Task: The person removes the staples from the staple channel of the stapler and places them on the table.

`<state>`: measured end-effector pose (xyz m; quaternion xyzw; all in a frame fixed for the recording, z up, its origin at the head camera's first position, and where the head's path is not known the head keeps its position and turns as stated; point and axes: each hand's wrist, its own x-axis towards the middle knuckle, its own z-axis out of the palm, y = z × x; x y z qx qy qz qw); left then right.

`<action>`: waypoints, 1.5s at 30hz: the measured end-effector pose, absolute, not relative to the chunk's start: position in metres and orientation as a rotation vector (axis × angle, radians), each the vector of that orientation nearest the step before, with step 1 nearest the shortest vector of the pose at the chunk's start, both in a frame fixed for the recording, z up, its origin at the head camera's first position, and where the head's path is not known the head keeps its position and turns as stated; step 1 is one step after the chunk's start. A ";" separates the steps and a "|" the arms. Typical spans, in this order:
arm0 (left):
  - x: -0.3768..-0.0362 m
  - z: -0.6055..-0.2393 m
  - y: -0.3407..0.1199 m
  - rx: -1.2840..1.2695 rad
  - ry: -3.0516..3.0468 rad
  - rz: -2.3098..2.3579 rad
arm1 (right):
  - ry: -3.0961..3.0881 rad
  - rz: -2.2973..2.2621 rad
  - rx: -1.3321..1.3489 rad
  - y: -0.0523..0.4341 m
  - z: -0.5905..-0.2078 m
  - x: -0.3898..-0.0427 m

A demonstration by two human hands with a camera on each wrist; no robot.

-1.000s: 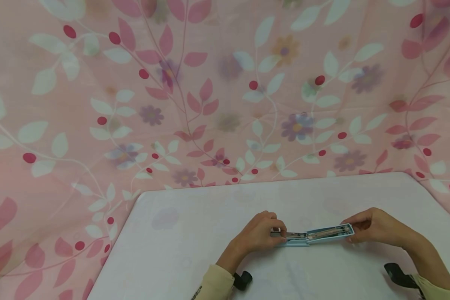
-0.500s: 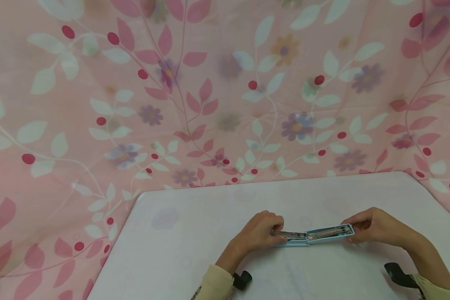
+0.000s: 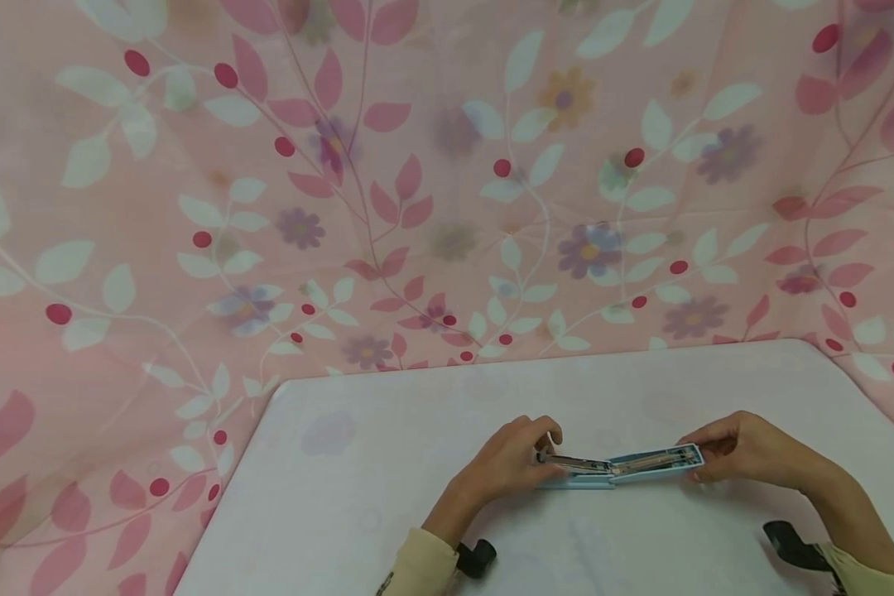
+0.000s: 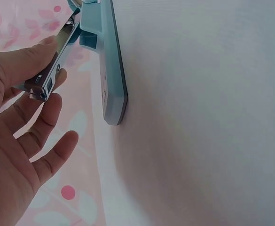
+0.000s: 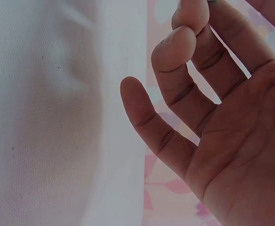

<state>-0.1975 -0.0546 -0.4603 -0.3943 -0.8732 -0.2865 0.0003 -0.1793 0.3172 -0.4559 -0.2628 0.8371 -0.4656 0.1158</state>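
A light blue stapler [image 3: 657, 475] lies opened wide on the white table in the head view, its cover folded back to the right. My left hand [image 3: 507, 457] pinches the free end of the metal staple magazine [image 4: 47, 77] between thumb and forefinger, with the other fingers spread loosely. That magazine slants up, apart from the stapler base [image 4: 110, 70], which rests along the tabletop. At the cover's far end, my right hand [image 3: 760, 454] grips it with thumb and fingertips. In the right wrist view the stapler is almost wholly out of sight beyond the fingers.
The white-covered table [image 3: 387, 463] has rounded back corners. Behind it hangs a pink floral cloth [image 3: 447, 207]. Black wrist mounts [image 3: 478, 559] sit by both sleeves, close above the table.
My left hand has shifted slightly left and up, tilting the magazine's free end higher above the base. The right hand stays where it was on the cover.
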 end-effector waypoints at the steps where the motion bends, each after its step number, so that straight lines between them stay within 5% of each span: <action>1: -0.197 -0.460 -0.056 -1.228 -2.753 -0.916 | 2.452 -1.363 -0.763 0.317 -0.455 -0.179; 45: -0.190 -0.451 -0.075 -1.294 -2.587 -0.967 | 2.477 -1.320 -0.694 0.317 -0.453 -0.179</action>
